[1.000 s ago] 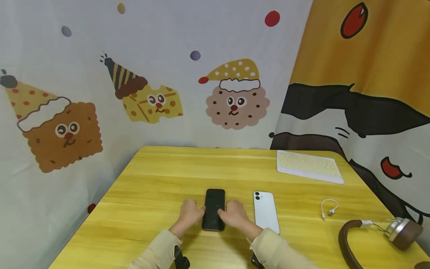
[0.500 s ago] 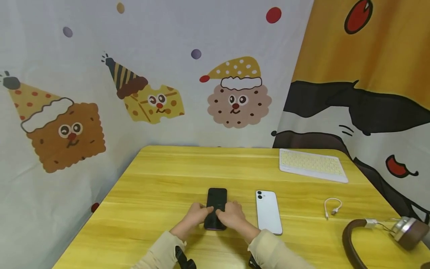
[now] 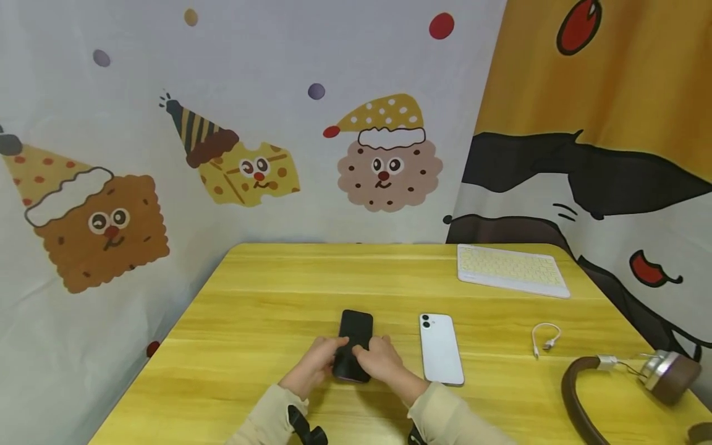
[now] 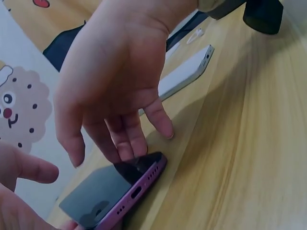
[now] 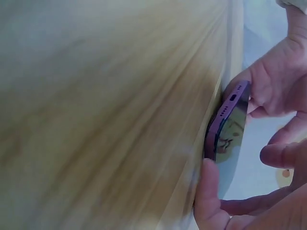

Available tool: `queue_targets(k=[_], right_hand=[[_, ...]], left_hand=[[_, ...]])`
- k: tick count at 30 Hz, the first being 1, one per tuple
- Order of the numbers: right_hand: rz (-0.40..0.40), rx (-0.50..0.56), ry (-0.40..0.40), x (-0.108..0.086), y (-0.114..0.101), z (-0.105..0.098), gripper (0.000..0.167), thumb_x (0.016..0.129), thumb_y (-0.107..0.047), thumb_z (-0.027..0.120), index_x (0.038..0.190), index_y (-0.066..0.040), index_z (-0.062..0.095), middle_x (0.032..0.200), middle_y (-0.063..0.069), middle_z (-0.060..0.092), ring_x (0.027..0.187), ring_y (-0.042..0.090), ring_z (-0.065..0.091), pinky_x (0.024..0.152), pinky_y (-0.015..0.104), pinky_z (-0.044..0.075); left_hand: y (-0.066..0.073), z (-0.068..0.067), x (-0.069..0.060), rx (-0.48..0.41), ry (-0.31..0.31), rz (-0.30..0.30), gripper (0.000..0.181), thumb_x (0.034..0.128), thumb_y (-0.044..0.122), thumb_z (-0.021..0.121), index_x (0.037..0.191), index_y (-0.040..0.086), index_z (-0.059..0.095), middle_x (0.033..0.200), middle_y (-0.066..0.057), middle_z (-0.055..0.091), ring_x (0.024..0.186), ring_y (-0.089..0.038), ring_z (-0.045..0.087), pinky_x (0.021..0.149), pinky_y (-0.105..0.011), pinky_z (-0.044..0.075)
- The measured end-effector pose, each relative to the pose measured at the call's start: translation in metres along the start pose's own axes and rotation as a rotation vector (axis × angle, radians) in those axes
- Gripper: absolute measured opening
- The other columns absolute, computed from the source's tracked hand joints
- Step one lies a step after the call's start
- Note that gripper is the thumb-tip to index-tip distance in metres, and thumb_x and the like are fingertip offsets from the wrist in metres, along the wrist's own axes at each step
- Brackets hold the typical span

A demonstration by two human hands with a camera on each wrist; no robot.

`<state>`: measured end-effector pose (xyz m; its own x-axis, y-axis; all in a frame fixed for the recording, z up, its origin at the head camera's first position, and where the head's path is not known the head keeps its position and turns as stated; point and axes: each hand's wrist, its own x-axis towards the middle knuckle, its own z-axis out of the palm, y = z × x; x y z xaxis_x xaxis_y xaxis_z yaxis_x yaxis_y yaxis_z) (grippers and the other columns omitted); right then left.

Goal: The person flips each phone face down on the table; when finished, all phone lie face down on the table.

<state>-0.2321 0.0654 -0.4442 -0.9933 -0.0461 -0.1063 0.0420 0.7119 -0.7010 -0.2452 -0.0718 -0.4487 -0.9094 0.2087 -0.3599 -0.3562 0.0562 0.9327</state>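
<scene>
A smartphone with a dark screen facing up and a purple frame is between my two hands, at the middle of the table. My left hand holds its left edge, the thumb over the screen. From the other side my right hand grips the right edge, its thumb also above the glass. In the left wrist view the right hand's fingertips meet the smartphone's side, with that thumb apart from the screen. In the right wrist view the left hand's fingers are partly hidden behind the smartphone.
A white phone lies face down right of my right hand. Farther right are a short white cable and brown headphones. A white keyboard lies at the back right of the wooden table.
Both thumbs have moved inward from the smartphone's edges to over its screen. The left hand has come closer round the left edge. The other things stay put; the head view shifts slightly.
</scene>
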Motion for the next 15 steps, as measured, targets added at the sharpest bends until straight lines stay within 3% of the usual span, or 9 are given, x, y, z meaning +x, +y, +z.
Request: queue_targets(k=[3, 6, 10, 15], right_hand=[[-0.001, 0.037, -0.005, -0.0006, -0.0011, 0.0013, 0.042, 0.083, -0.028, 0.050, 0.093, 0.012, 0.059, 0.121, 0.037, 0.043, 0.105, 0.042, 0.049, 0.075, 0.045, 0.044], [0.028, 0.128, 0.005, -0.0004, -0.0021, 0.0028, 0.047, 0.083, -0.027, 0.051, 0.103, 0.014, 0.056, 0.117, 0.035, 0.046, 0.102, 0.041, 0.050, 0.079, 0.047, 0.044], [0.113, 0.303, 0.026, 0.0023, -0.0022, 0.0046, 0.053, 0.083, -0.027, 0.051, 0.116, 0.015, 0.048, 0.120, 0.033, 0.046, 0.107, 0.042, 0.049, 0.085, 0.048, 0.043], [0.220, 0.471, 0.016, 0.0066, -0.0023, 0.0044, 0.063, 0.083, -0.029, 0.048, 0.127, 0.015, 0.036, 0.130, 0.032, 0.038, 0.115, 0.044, 0.042, 0.089, 0.050, 0.041]], left_hand=[[-0.0026, -0.0026, -0.0002, -0.005, 0.001, -0.007, 0.050, 0.0885, 0.023, 0.049, 0.123, -0.011, 0.036, 0.107, -0.015, 0.051, 0.082, -0.015, 0.056, 0.067, -0.026, 0.048], [-0.0035, -0.0031, 0.0001, 0.004, -0.008, 0.002, 0.057, 0.0895, 0.027, 0.048, 0.129, -0.010, 0.030, 0.117, -0.022, 0.047, 0.093, -0.024, 0.056, 0.071, -0.029, 0.048], [-0.0032, 0.0002, 0.0017, -0.017, -0.026, 0.031, 0.067, 0.0899, 0.029, 0.047, 0.137, -0.007, 0.015, 0.132, -0.028, 0.035, 0.113, -0.037, 0.047, 0.082, -0.037, 0.046], [-0.0011, 0.0055, 0.0040, -0.091, -0.026, 0.050, 0.066, 0.0901, 0.028, 0.046, 0.137, -0.002, 0.012, 0.129, -0.025, 0.040, 0.113, -0.035, 0.047, 0.086, -0.037, 0.043]])
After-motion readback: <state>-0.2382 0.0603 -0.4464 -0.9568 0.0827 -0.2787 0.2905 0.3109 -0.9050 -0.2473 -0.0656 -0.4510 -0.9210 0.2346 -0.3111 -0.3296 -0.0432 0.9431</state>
